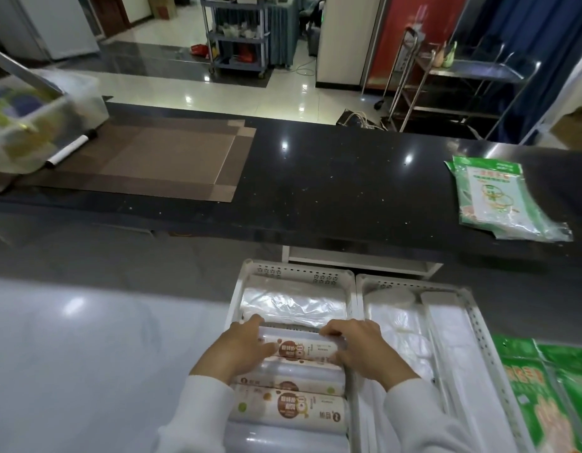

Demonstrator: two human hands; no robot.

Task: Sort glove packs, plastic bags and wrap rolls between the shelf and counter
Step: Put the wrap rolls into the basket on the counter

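1. My left hand (242, 346) and right hand (358, 346) each grip one end of a wrap roll (302, 348) in the white shelf tray (296, 273).
2. More rolls lie nearer me in that tray.
3. Beyond the tray, glove packs (499, 201) rest on the black table (332, 178).

Left hand (242, 346), right hand (361, 343), fingers curled

Counter (316, 178), frame centre: dark polished stone, speckled, glossy. Mat (159, 161), upper left: brown woven, matt. Shelf trays (351, 289), lower centre: white perforated, probably painted metal. Wrap rolls (302, 349): smooth shiny film, printed paper labels. Glove packs (499, 197), right: glossy green plastic.
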